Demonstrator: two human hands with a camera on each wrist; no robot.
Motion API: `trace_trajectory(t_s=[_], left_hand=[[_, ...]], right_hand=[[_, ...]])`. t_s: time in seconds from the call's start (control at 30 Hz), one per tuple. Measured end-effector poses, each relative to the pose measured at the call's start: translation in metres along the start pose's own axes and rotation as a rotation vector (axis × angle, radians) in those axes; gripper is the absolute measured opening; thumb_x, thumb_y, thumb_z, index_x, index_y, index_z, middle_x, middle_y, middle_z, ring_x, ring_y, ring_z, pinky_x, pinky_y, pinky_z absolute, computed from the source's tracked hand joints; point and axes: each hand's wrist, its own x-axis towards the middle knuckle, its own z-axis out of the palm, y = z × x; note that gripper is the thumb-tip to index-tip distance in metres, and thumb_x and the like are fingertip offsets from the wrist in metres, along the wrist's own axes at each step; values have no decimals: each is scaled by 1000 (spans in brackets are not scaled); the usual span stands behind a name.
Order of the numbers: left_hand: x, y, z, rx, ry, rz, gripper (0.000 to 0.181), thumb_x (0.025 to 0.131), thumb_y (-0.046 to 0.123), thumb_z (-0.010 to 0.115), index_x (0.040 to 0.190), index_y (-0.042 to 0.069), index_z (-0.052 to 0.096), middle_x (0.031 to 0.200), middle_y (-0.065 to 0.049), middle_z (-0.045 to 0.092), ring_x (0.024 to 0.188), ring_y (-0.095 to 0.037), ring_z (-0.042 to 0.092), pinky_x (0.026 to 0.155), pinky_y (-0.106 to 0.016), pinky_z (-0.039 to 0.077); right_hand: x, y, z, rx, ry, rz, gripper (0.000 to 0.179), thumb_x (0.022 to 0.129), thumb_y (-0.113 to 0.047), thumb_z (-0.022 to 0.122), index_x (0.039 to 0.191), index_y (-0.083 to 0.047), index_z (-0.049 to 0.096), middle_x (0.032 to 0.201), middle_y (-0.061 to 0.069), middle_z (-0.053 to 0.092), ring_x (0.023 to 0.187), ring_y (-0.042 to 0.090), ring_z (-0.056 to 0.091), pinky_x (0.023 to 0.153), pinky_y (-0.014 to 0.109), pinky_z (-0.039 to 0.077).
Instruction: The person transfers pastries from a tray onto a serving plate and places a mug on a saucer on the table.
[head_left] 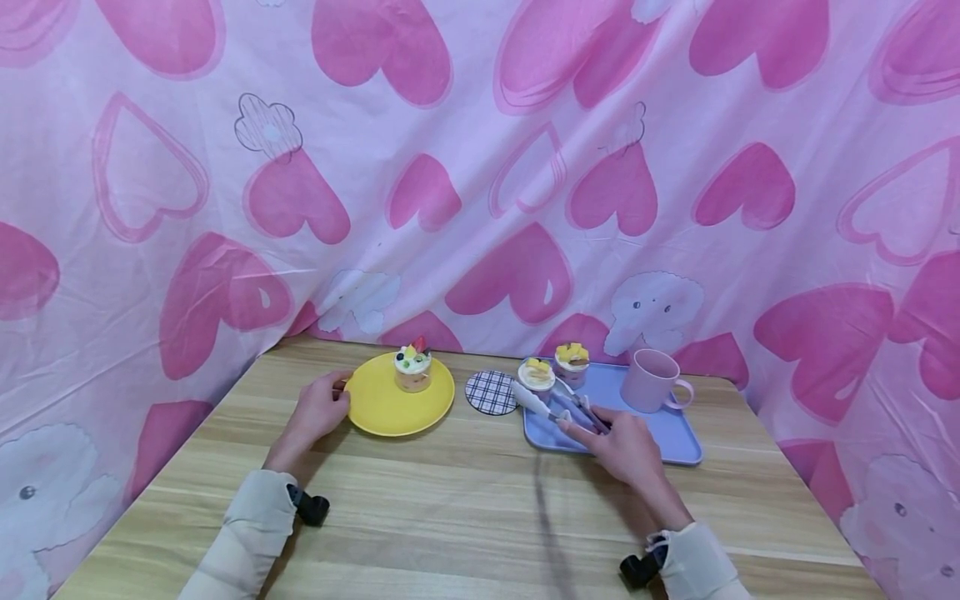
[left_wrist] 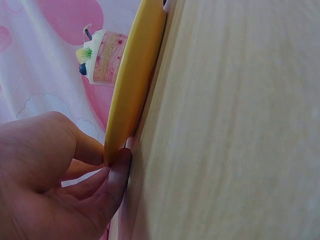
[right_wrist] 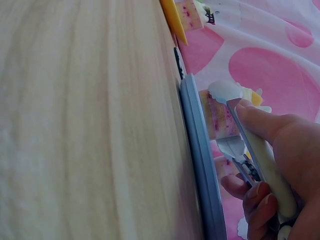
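Yellow round plate (head_left: 390,414) on the table: left hand (head_left: 321,410) has its rim pinched, thumb against fingers, probably for steadiness. Right hand (head_left: 626,447) curls round pale-handled tongs (head_left: 531,400), spread astride a yellow-topped layered dessert cup (head_left: 536,375) at the blue rectangular tray (head_left: 677,439).

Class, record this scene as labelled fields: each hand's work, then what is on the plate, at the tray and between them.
Left hand: pinches the rim of a round yellow plate
Right hand: holds white-tipped tongs
Tong tips: around a clear cream-topped dessert cup with yellow cubes; firm grip unclear
On plate: clear dessert cup with white cream and mixed fruit
At rectangular blue tray: the tongs' cup, a second yellow-cubed cup, a pink handled mug
Between: round black-and-white checked coaster
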Motion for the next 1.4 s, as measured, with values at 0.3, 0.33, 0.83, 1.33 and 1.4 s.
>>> trace_trajectory(t_s=[0.3, 0.33, 0.83, 1.33, 1.4], left_hand=[[0, 0, -1, -5, -7, -7, 51, 104, 7, 52, 152, -9, 53, 137, -31, 68, 122, -41, 66, 105, -54, 58], [0, 0, -1, -6, -7, -7, 51, 104, 7, 52, 152, -9, 53, 137, -31, 68, 122, -41, 66, 105, -54, 58], [0, 0, 0, -1, -2, 4, 51, 103, 6, 53, 152, -9, 54, 136, -31, 68, 123, -41, 66, 106, -56, 58], [0, 1, -1, -16, -16, -20, 52, 104, 7, 52, 154, -9, 52, 139, -32, 66, 123, -41, 65, 105, -54, 59], [0, 0, -1, -19, -17, -21, 52, 104, 7, 52, 154, -9, 51, 139, -32, 66, 123, -41, 65, 105, -54, 59]], right_hand=[[-3, -7, 6, 27, -6, -5, 109, 77, -90, 72, 153, -13, 62, 74, 3, 55, 76, 22, 53, 58, 31, 33], [-3, -8, 8, 31, -5, -7, 108, 77, -89, 72, 153, -13, 62, 73, 2, 54, 74, 22, 52, 57, 31, 33], [-13, -22, 21, 63, 32, -54, 102, 77, -87, 75, 150, -17, 66, 76, 1, 64, 78, 18, 56, 60, 28, 36], [-20, -41, 35, 95, 37, -134, 91, 78, -78, 81, 146, -18, 70, 122, 8, 77, 87, 19, 61, 67, 29, 44], [-21, -44, 39, 96, 45, -141, 91, 77, -79, 81, 145, -18, 71, 128, 8, 78, 88, 19, 62, 69, 29, 46]])
